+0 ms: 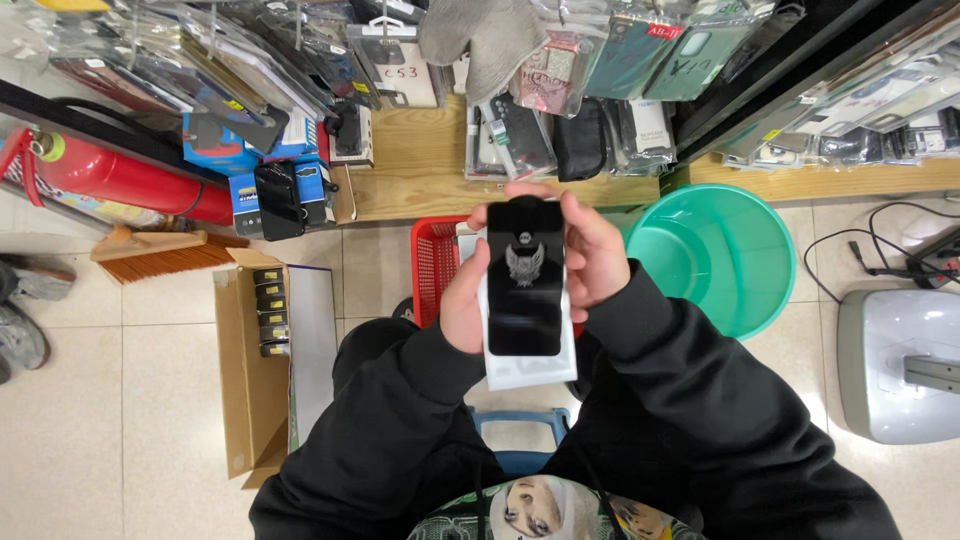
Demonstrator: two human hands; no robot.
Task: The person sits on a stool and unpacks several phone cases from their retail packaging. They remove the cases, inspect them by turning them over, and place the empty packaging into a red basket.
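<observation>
Black packet point(524, 285) held between left hand point(463, 300) and right hand point(595, 255)

Black long sleeves to both wrists, printed picture on the chest

A small phone-accessory shop: clear plastic packets of phone cases point(610, 60) hang in crowded overlapping rows above a pale wooden shelf point(420, 180), an open brown cardboard carton point(255, 390) of small boxed stock sits on the beige tiled floor point(120, 420).
</observation>
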